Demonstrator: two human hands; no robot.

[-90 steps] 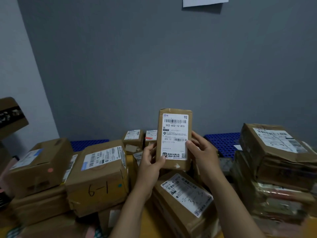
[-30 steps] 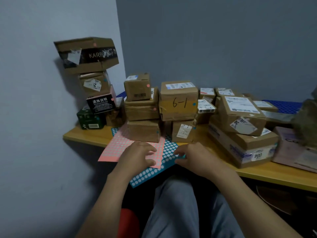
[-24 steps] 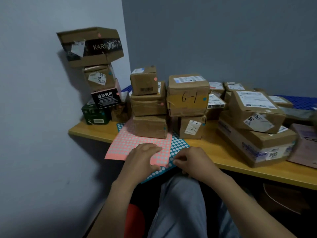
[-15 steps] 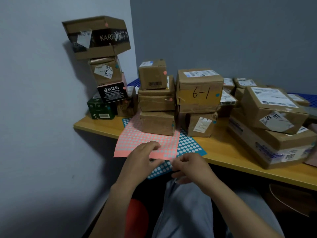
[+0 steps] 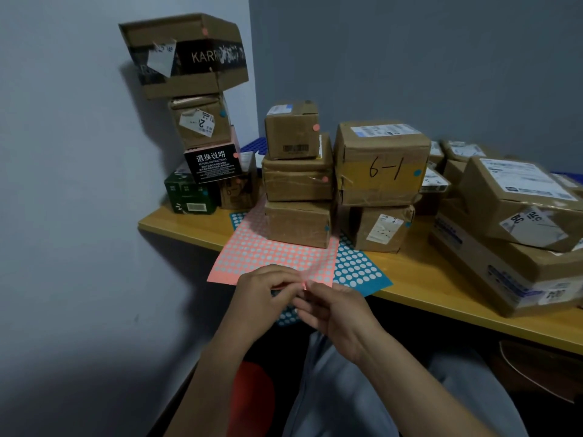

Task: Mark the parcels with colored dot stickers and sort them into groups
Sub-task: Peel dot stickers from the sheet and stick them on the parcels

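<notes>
Pink sheet: the pink sheet (image 5: 274, 250) lies at the near edge of the counter (image 5: 441, 299), toward the left end, its front margin hanging just past the edge. Its far part seems pinned under the bottom box of the three-box stack (image 5: 296, 184).
Blue sheet: the blue sheet (image 5: 359, 269) lies under the pink one and shows along its right side.
Left hand: my left hand (image 5: 265, 298) has its fingers curled, pinching the pink sheet's near margin, which is lifted a little off the counter.
Right hand: my right hand (image 5: 334, 313) has fingertips closed together on what looks like one pink dot (image 5: 304, 285) at that lifted margin. Whether it is fully off the backing I cannot tell.
Handling: the dot is near weightless, limp and tacky on one face. Take it by its rim only, or it curls and sticks to skin. The sheet is thin and floppy, so one hand must hold it down near the peel.
Parcels: piled toward the back edge and the left corner. Several carry dots already – 6-1 box (image 5: 381, 162) has a blue one.
Step, as I judge it: peeling, then pressing onto a stiff cardboard face.
Risk: the left-corner tower (image 5: 195, 121) leans – reach around it.
</notes>
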